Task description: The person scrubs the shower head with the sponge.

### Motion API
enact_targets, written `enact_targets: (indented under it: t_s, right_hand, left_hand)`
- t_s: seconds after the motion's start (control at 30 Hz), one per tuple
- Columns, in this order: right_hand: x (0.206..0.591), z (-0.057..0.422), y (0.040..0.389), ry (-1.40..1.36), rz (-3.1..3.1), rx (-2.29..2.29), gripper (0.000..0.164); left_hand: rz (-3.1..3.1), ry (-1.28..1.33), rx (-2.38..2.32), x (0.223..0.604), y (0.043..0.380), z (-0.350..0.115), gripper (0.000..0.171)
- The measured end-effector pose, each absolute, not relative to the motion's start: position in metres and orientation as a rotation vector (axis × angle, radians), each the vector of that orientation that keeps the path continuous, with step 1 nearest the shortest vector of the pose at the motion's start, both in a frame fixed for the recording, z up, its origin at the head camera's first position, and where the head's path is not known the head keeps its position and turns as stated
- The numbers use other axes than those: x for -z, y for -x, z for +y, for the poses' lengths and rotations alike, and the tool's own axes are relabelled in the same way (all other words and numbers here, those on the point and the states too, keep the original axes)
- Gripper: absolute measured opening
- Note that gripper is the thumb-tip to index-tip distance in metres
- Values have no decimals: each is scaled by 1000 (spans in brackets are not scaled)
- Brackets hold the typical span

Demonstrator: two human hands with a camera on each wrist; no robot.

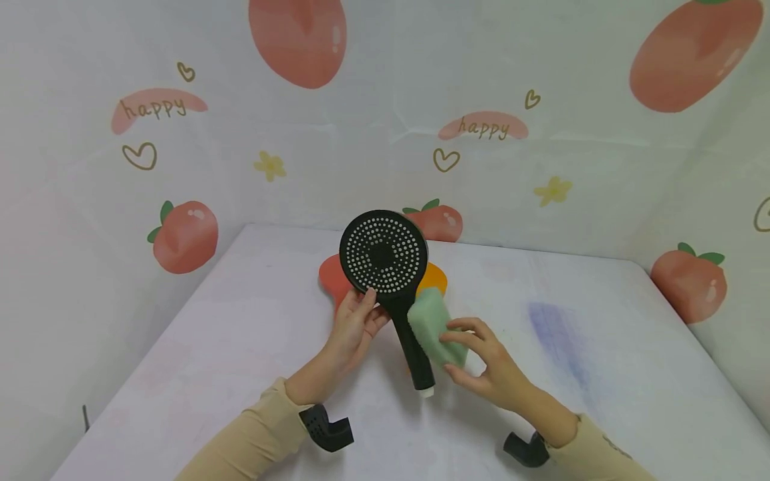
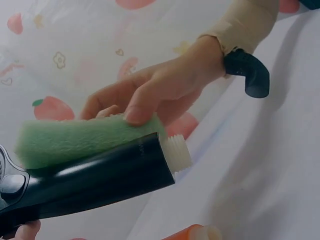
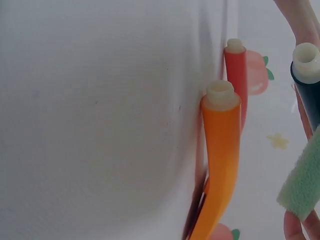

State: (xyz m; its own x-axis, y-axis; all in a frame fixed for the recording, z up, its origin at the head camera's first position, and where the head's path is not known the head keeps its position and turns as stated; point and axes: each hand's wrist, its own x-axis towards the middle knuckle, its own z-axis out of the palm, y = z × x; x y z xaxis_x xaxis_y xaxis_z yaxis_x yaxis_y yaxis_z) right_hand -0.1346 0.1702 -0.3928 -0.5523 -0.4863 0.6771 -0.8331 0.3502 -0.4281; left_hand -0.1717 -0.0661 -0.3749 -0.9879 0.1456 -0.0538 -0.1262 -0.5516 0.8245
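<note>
My left hand point(image 1: 353, 329) holds a black shower head point(image 1: 385, 257) near its neck, with the thumb on the rim of the spray face. The face, dotted with pale nozzles, is turned toward the head camera, and the handle slants down to the right. A pale green sponge point(image 1: 434, 326) lies along the right side of that handle, pinched between the fingers and thumb of my right hand point(image 1: 496, 371). From the left wrist, the sponge point(image 2: 85, 140) appears against the black handle point(image 2: 105, 175), just short of its white threaded end point(image 2: 179, 152).
Behind the black one, an orange shower head point(image 3: 222, 145) and a red shower head point(image 3: 237, 70) lie on the white table point(image 1: 240, 347), partly covered in the head view. A purple smudge point(image 1: 559, 341) marks the tabletop at right. A fruit-printed backdrop point(image 1: 361, 147) hangs behind.
</note>
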Motion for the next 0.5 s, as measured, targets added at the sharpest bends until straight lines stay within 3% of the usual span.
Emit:
enact_targets:
  t_s: [0.5]
  right_hand:
    - [395,190,119,-1244,-2445,-998,42]
  left_hand:
    - [1423,47,-2761,354,171,-71,28]
